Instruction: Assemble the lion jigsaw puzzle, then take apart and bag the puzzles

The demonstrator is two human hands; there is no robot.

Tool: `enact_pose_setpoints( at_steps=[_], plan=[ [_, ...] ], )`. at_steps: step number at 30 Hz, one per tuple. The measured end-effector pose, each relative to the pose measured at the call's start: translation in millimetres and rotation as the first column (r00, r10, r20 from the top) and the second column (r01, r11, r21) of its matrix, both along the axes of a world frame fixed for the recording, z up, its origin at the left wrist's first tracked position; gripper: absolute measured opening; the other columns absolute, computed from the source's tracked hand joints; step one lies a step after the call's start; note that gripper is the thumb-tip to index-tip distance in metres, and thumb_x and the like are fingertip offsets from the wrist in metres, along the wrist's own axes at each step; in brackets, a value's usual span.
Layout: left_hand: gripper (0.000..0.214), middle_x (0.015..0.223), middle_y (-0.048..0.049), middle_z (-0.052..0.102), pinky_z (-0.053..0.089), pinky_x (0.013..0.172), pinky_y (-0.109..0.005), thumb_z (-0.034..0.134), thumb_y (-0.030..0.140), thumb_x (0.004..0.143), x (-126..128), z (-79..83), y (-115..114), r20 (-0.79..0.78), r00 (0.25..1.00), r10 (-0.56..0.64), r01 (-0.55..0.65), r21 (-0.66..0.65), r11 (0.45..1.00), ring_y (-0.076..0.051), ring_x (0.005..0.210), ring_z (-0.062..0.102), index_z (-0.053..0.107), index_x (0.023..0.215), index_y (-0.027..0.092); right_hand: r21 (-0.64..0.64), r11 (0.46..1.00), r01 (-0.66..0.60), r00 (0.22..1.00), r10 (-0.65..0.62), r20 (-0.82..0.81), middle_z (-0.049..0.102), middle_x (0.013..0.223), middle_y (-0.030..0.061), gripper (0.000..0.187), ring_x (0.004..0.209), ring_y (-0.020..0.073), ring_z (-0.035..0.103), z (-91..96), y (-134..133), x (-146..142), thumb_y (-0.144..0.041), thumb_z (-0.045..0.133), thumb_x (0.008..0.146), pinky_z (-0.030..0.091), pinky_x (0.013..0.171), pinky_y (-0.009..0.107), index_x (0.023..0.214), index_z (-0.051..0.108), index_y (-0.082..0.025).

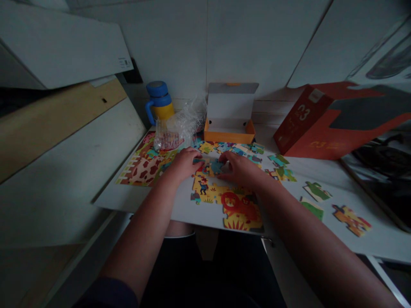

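Both hands rest on a colourful jigsaw puzzle on a white table. My left hand lies knuckles up, fingers curled onto a piece at the top of a joined section that shows a lion. My right hand faces it, fingertips pinched on a blue and yellow piece between the two hands. A larger joined part with a giraffe pattern lies to the left of my left hand.
Loose pieces lie at the right and behind the hands. An open orange box, a crumpled plastic bag, a yellow and blue bottle and a red carton stand at the back.
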State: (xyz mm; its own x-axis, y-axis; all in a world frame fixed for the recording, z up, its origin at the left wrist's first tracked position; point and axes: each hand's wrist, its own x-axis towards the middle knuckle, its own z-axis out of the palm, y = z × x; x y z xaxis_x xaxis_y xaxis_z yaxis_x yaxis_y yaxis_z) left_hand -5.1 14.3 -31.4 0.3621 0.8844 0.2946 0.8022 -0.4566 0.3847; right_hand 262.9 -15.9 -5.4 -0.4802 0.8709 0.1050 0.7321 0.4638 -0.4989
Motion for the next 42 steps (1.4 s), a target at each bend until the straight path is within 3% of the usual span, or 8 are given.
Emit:
enact_pose_setpoints(
  at_steps=[5,9,12,20,26,36,42],
  plan=[
    [0.016,0.114,-0.0081,0.075,0.057,0.101,-0.039,0.077,0.027,0.089,-0.4,-0.6,0.2,-0.018,1.0,0.005,-0.005,-0.004,1.0,-0.026,0.11,0.07,0.078,0.104,0.022,-0.049,0.999,-0.018,0.992,0.012,-0.123,0.067,0.083,0.0001,0.021,0.07,0.0162,0.059,4.5,-3.4,0.0,-0.038,0.071,0.091,0.039,0.063,0.028,0.102,0.061,-0.024],
    [0.015,0.115,-0.0083,0.075,0.056,0.102,-0.039,0.078,0.026,0.089,0.3,1.0,-1.7,-0.009,1.0,0.01,-0.01,0.001,1.0,-0.026,0.11,0.07,0.078,0.104,0.022,-0.168,0.982,-0.086,0.975,0.049,-0.216,0.065,0.077,-0.0021,0.026,0.067,0.0155,0.057,7.8,-5.7,-0.2,-0.044,0.07,0.092,0.039,0.061,0.027,0.105,0.06,-0.024],
    [0.015,0.115,-0.008,0.075,0.056,0.102,-0.038,0.077,0.024,0.089,1.1,2.4,-3.0,0.004,1.0,0.012,-0.012,-0.004,1.0,-0.025,0.11,0.07,0.078,0.103,0.022,-0.217,0.969,-0.118,0.979,0.077,-0.188,0.067,0.077,-0.0023,0.03,0.066,0.0154,0.058,9.0,-6.8,-0.9,-0.042,0.07,0.092,0.04,0.061,0.027,0.115,0.063,-0.024],
    [0.015,0.114,-0.0076,0.075,0.056,0.103,-0.038,0.077,0.024,0.089,-0.5,-0.3,-1.5,0.019,1.0,-0.011,0.011,-0.003,1.0,-0.025,0.11,0.07,0.077,0.104,0.021,-0.137,0.989,-0.063,0.993,0.049,-0.106,0.07,0.078,-0.0011,0.031,0.065,0.0155,0.06,3.8,-4.6,-0.7,-0.041,0.071,0.093,0.04,0.061,0.029,0.117,0.068,-0.023],
    [0.015,0.116,-0.0084,0.074,0.055,0.104,-0.038,0.076,0.023,0.09,-0.3,-1.5,-0.7,0.021,1.0,-0.01,0.01,0.005,1.0,-0.025,0.111,0.071,0.077,0.104,0.021,-0.115,0.993,-0.033,0.995,0.022,-0.098,0.076,0.093,0.0037,0.03,0.076,0.0173,0.067,-0.1,-5.0,-3.0,-0.042,0.074,0.091,0.047,0.068,0.029,0.115,0.069,-0.023],
    [0.016,0.114,-0.0078,0.074,0.056,0.103,-0.038,0.076,0.022,0.089,-0.2,0.3,-1.9,0.015,1.0,-0.006,0.006,-0.003,1.0,-0.025,0.109,0.071,0.077,0.104,0.021,-0.075,0.996,-0.038,0.998,0.035,-0.049,0.077,0.092,0.0043,0.029,0.077,0.0191,0.068,1.3,-6.4,-5.0,-0.043,0.074,0.091,0.048,0.068,0.031,0.113,0.07,-0.024],
    [0.014,0.115,-0.0091,0.074,0.056,0.102,-0.038,0.077,0.022,0.089,1.9,4.6,-4.2,0.017,1.0,0.002,-0.002,-0.018,1.0,-0.025,0.109,0.071,0.078,0.102,0.02,-0.036,0.999,-0.026,0.998,0.028,0.059,0.076,0.095,0.0065,0.03,0.079,0.0209,0.067,2.0,-7.9,-6.9,-0.046,0.072,0.093,0.046,0.07,0.032,0.112,0.071,-0.023]
  ],
)
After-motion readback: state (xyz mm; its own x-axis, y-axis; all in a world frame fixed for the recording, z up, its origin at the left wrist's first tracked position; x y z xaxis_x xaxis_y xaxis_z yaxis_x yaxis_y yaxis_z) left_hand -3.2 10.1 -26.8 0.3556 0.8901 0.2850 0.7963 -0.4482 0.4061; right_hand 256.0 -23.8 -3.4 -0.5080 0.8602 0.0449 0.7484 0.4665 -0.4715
